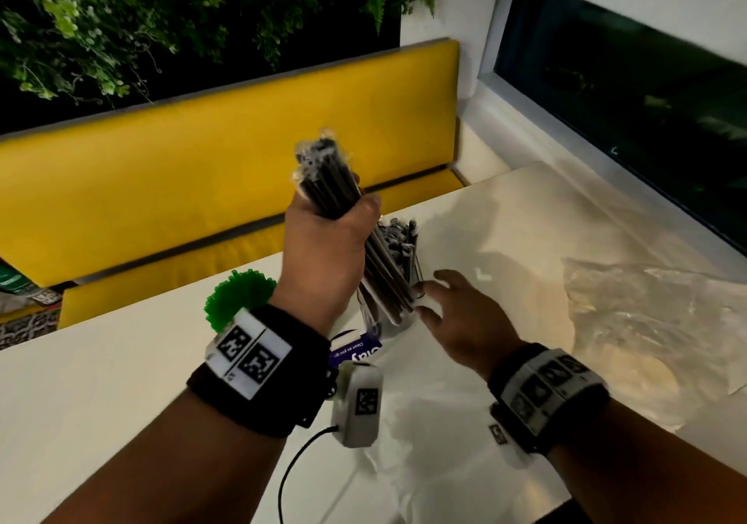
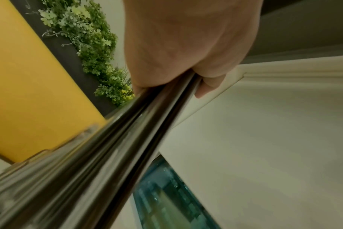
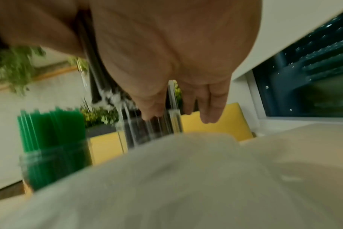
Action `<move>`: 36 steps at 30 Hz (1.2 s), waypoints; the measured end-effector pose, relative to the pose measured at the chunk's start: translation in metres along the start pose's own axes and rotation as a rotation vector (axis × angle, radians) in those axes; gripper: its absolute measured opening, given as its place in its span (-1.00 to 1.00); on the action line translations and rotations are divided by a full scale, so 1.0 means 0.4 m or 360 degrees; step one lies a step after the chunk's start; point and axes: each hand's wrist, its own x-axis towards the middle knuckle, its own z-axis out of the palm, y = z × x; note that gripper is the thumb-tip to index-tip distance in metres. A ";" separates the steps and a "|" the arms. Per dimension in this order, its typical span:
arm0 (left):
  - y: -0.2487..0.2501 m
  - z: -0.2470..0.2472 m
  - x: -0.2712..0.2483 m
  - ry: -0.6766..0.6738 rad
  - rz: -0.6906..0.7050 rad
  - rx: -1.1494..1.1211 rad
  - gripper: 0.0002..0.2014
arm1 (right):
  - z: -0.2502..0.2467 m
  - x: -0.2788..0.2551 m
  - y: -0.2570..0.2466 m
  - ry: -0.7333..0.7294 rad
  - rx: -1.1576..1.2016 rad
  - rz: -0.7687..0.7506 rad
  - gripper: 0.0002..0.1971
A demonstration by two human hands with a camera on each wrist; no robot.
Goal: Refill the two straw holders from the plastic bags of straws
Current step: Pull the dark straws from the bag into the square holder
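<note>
My left hand [image 1: 331,224] grips a bundle of black straws [image 1: 327,180] in a fist and holds it tilted. The bundle's lower end [image 1: 388,293] reaches down into a clear straw holder [image 1: 394,323] on the white table, which has more black straws [image 1: 400,236] standing in it. In the left wrist view the bundle [image 2: 117,147] runs blurred out of my left hand [image 2: 186,54]. My right hand [image 1: 444,301] is open, fingers straight, right beside the holder; whether it touches is unclear. A second holder of green straws [image 1: 238,295] stands left of it, partly behind my left wrist. The green straws [image 3: 49,131] also show in the right wrist view.
A crumpled clear plastic bag [image 1: 650,313] lies on the table [image 1: 101,382] at the right. More clear plastic [image 1: 424,455] lies near the front edge. A purple-and-white packet [image 1: 355,347] sits just before the holders. A yellow bench [image 1: 202,184] runs behind the table.
</note>
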 end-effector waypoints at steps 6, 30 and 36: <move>-0.070 0.022 0.087 0.0208 -0.0067 -0.0048 -0.82 | 0.044 0.038 0.011 0.0151 0.0136 -0.0114 -0.84; -0.079 -0.003 0.050 -0.0429 0.0594 0.1188 -0.06 | 0.039 0.066 0.003 0.0179 -0.0063 -0.0041 -0.81; -0.230 0.046 0.054 -0.1040 0.0556 0.2460 -0.27 | 0.042 0.063 0.000 0.0203 -0.0175 -0.0079 -0.80</move>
